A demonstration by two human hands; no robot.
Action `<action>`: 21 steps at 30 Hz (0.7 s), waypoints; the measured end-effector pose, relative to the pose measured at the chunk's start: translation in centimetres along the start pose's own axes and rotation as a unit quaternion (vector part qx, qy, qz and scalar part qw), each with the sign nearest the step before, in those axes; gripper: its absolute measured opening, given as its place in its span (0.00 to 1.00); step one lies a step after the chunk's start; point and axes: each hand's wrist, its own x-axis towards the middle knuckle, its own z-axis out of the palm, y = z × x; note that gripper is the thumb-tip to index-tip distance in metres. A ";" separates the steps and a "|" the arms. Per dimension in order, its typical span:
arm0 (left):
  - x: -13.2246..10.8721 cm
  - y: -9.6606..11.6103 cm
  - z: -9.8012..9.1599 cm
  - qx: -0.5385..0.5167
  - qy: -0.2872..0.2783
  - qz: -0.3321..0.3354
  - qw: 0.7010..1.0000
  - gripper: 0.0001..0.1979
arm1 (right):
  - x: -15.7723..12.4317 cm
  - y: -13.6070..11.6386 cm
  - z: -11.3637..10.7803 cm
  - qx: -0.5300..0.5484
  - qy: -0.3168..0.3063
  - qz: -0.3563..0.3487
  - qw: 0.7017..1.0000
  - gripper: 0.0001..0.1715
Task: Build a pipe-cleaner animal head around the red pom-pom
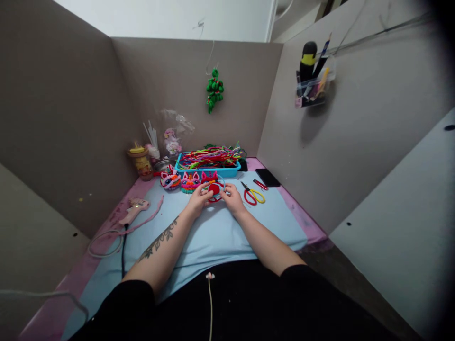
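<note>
My left hand (200,199) and my right hand (232,198) meet over the cloth, both with fingers closed on a small round red piece (213,189). It looks like coiled or knotted cord, but its exact make is too small to tell. A thin light-blue cord (223,179) loops up beside my right fingers. Just beyond my hands stand three colourful animal-head figures, among them a pink one (191,182), one with white and orange parts (170,180) and a red one (209,177) partly hidden by my left hand.
A blue tray (208,173) of colourful cords stands behind the figures. To the right lie scissors (253,194), a small red tool (260,184) and a black phone (268,177). A glue gun (135,211) with its cable lies left. Grey partitions (192,94) enclose the table.
</note>
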 end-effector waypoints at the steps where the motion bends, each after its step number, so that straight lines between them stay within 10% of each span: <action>1: 0.0 0.0 0.0 -0.006 -0.004 0.001 1.000 0.37 | 0.0 0.0 0.0 0.003 -0.002 0.003 1.000 0.14; 11: 0.0 0.2 0.0 -0.030 -0.012 -0.017 0.999 0.36 | 0.4 -0.1 -0.3 0.032 0.008 0.027 0.999 0.16; 21: 0.9 1.2 -2.1 -0.033 0.026 -0.132 0.990 0.15 | 0.1 -0.4 -0.4 -0.032 0.028 0.017 0.999 0.17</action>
